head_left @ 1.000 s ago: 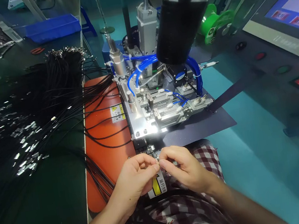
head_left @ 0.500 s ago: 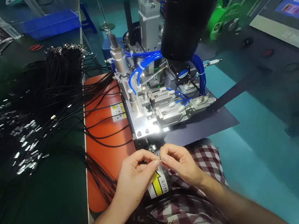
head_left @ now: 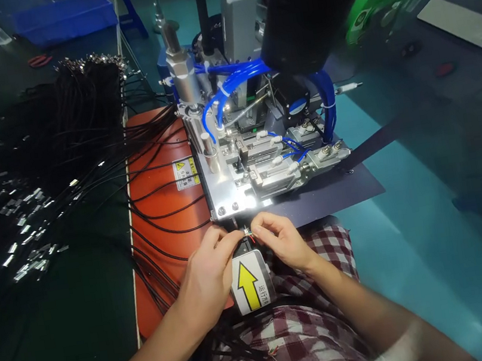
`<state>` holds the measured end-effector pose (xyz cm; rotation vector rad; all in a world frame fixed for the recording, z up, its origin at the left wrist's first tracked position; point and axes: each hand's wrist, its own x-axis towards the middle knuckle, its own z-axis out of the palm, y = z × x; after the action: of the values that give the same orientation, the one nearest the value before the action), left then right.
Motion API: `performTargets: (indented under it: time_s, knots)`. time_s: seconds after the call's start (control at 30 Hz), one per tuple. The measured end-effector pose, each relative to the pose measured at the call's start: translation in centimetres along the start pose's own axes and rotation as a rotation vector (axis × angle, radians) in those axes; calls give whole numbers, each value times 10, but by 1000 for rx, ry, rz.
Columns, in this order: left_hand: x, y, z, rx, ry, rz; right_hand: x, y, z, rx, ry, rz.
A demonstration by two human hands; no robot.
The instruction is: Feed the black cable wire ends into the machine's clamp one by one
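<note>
My left hand [head_left: 208, 267] pinches a thin cable end at the front of the metal machine [head_left: 224, 192]. Close on its right, my right hand [head_left: 284, 240] has thumb and forefinger pinched at small coloured wires [head_left: 251, 238], one of them red. The wires lie between the two sets of fingertips, over a small fixture partly hidden by the hands. Just below is a white label with a yellow arrow [head_left: 248, 285]. More black cables with bared coloured ends [head_left: 243, 349] rest on the checked cloth over my lap.
Black cables [head_left: 88, 100] with metal ends heap on the dark table at the left and run across the orange board [head_left: 159, 208]. Behind are a blue bin [head_left: 65, 18] and red-handled pliers [head_left: 40, 61]. A black cylinder [head_left: 311, 13] hangs above the machine; a control panel is right.
Both hands have moved slightly up and left, to the fixture at the machine's front edge. More of the arrow label shows. The whole view has shifted a little.
</note>
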<state>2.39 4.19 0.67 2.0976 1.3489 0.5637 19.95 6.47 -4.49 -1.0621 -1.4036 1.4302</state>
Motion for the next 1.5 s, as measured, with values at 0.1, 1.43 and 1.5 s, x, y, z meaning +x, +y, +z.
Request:
performTargets:
  time_s: [0.1, 1.43, 1.5]
  knots:
    - [0, -2, 0, 52, -18, 14, 1, 2, 1, 7, 16, 4]
    - [2, -5, 4, 261, 1, 87, -3, 9, 5, -116, 104, -55]
    - [2, -5, 4, 251, -1, 87, -4, 9, 5, -196, 120, -111]
